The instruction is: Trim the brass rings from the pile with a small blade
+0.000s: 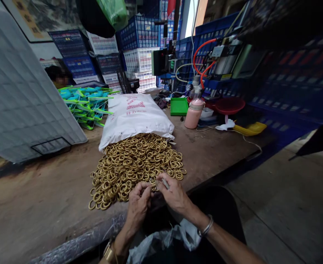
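Note:
A heap of brass-coloured rings (134,161) spills from the mouth of a white woven sack (139,113) onto the table. At the heap's near edge my left hand (138,201) is closed in a pinch, thumb against forefinger; what sits between the fingertips is too small to make out. Just to its right, my right hand (175,197) is closed around a short grey metal tool (165,183), whose exact kind I cannot tell. The two sets of fingertips are close together, over the front rings. A pale plastic bag (164,242) lies below my hands at my lap.
A brown worktable (54,205) carries a pink bottle (193,115), a green tray (178,106) and a red dish (229,105). Green and blue plastic pieces (87,102) are piled behind a white panel (26,84). Stacked crates (139,33) and a person (57,76) are farther back.

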`<control>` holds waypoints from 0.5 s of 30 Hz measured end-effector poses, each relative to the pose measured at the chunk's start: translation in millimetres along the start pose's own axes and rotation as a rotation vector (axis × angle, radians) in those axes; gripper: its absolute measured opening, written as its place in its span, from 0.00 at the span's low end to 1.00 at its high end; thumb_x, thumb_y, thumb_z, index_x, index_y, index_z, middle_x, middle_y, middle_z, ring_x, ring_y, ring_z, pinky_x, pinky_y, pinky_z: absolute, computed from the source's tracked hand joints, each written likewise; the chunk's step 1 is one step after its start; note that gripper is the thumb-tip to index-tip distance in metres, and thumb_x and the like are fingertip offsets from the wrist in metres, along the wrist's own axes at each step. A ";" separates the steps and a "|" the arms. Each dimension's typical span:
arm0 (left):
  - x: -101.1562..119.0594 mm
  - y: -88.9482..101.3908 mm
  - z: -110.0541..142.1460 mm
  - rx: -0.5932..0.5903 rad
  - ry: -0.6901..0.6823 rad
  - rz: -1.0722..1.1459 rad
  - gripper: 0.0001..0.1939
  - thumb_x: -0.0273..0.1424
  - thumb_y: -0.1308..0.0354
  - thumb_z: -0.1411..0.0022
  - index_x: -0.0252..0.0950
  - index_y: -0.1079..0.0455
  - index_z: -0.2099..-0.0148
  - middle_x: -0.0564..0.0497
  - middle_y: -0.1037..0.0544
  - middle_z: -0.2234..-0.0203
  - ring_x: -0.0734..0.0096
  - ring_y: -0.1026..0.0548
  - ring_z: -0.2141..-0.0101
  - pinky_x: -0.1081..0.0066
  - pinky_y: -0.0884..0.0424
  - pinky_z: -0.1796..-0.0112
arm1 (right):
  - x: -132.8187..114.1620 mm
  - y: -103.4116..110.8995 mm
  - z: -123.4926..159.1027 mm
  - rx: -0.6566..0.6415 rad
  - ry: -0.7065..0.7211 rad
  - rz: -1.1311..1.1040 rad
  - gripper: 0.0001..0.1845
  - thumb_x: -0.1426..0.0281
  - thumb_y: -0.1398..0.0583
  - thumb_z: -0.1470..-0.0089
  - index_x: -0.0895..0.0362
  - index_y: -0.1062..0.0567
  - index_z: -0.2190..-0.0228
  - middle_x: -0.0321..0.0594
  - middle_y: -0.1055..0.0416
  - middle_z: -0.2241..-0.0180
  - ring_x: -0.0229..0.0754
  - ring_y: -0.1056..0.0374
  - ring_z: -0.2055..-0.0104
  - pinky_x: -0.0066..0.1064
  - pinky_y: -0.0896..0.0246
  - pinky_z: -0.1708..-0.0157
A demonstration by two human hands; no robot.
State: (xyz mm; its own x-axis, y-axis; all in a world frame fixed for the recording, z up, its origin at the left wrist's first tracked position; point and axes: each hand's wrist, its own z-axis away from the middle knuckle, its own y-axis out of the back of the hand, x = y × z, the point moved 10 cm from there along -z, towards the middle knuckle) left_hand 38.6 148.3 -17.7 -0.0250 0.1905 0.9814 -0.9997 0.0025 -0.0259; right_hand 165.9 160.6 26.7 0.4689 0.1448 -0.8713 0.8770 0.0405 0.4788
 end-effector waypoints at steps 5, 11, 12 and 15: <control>9.7 -5.1 4.5 -0.017 -0.031 0.027 0.13 0.40 0.46 0.47 0.33 0.36 0.71 0.57 0.33 0.84 0.84 0.42 0.88 0.81 0.47 0.85 | -2.8 -17.9 7.3 -0.092 0.014 0.029 0.12 0.63 0.50 0.45 0.56 0.31 0.69 0.34 0.33 0.76 0.34 0.39 0.74 0.25 0.46 0.71; 6.5 -4.5 4.9 -0.018 -0.044 0.045 0.14 0.40 0.45 0.48 0.34 0.37 0.71 0.57 0.32 0.84 0.84 0.42 0.88 0.81 0.47 0.86 | 0.2 -10.1 2.8 -0.036 -0.026 -0.042 0.11 0.66 0.50 0.46 0.57 0.31 0.69 0.35 0.33 0.74 0.35 0.39 0.72 0.25 0.46 0.70; 6.1 -4.6 4.9 -0.017 -0.044 0.046 0.14 0.40 0.44 0.48 0.34 0.37 0.71 0.57 0.32 0.84 0.84 0.42 0.88 0.81 0.47 0.86 | -0.2 -9.4 2.7 -0.039 -0.036 -0.072 0.12 0.65 0.51 0.46 0.57 0.31 0.70 0.34 0.34 0.75 0.34 0.39 0.73 0.25 0.46 0.71; 7.9 -7.8 6.3 -0.035 -0.045 0.051 0.13 0.40 0.45 0.48 0.34 0.37 0.71 0.57 0.32 0.84 0.84 0.42 0.88 0.81 0.47 0.86 | -4.0 -13.6 3.3 -0.089 -0.037 -0.134 0.15 0.60 0.51 0.45 0.57 0.32 0.72 0.32 0.38 0.79 0.33 0.42 0.75 0.24 0.47 0.73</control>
State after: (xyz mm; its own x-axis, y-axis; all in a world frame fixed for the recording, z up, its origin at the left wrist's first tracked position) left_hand 46.1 143.6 -8.5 -0.0769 0.1470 0.9861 -0.9962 0.0285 -0.0819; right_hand 152.4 156.2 23.3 0.3533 0.0961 -0.9306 0.9200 0.1446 0.3642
